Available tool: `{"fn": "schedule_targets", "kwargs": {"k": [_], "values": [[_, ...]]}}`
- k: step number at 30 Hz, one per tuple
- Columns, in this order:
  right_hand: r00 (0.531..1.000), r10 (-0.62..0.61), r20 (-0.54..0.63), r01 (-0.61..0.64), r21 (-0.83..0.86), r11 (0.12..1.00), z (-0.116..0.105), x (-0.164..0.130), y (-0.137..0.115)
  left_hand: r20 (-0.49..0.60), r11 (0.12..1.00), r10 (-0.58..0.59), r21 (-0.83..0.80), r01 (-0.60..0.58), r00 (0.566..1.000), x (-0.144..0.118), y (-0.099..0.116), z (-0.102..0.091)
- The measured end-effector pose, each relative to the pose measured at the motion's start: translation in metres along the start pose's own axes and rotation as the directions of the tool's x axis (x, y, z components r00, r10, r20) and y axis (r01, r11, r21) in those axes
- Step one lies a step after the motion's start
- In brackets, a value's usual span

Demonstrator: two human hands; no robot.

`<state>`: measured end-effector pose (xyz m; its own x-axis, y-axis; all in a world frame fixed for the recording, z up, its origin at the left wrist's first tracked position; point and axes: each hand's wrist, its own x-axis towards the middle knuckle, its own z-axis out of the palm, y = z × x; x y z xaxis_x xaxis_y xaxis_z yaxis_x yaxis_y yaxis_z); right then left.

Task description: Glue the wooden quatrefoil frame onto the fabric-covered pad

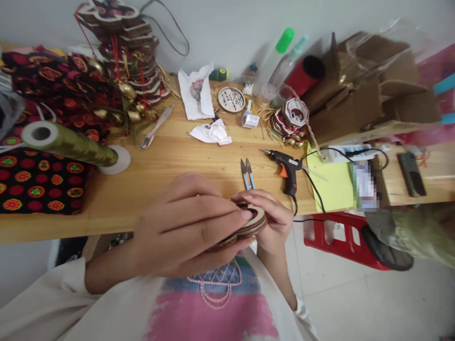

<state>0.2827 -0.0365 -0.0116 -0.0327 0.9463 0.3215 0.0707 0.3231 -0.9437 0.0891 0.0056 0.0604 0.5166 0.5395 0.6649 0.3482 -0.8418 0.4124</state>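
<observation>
Plainly, a wooden table [170, 175] runs along a pale wall [223, 28], with patterned cloth [39, 184] at the left, a black glue gun [288, 166] lying near small snips [248, 175], and cardboard [359, 104] at the right. Light tiles [341, 293] cover the floor. At the table's near edge, the left hand [188, 225] and right hand [275, 218] have fingers closed around a layered wooden piece [259, 224], raised before the shirt [213, 308].

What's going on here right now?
The person's left hand and right hand hold a layered wooden piece between them, in front of the chest. On the wooden table just beyond, a pair of snips lies open, with a black glue gun to its right. Neither hand touches those tools.
</observation>
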Motion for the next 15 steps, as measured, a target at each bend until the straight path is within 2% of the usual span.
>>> {"fn": "schedule_targets", "kwargs": {"k": [7, 10, 15], "values": [[1.000, -0.003, 0.029, 0.001, 0.056, 0.998, 0.0001, 0.0006, 0.0004, -0.020, 0.999, -0.010, 0.050, 0.011, 1.000, -0.0042, 0.0008, 0.0000], [0.999, -0.008, 0.038, 0.005, 0.073, 0.997, -0.0005, 0.0003, 0.0013, 0.003, 0.998, -0.017, 0.053, 0.017, 1.000, -0.0040, 0.0011, -0.0007], [1.000, 0.006, 0.012, -0.007, 0.067, 0.998, -0.0014, 0.0008, 0.0020, 0.020, 1.000, 0.008, -0.023, -0.008, 1.000, -0.0021, -0.0027, 0.0003]]}}
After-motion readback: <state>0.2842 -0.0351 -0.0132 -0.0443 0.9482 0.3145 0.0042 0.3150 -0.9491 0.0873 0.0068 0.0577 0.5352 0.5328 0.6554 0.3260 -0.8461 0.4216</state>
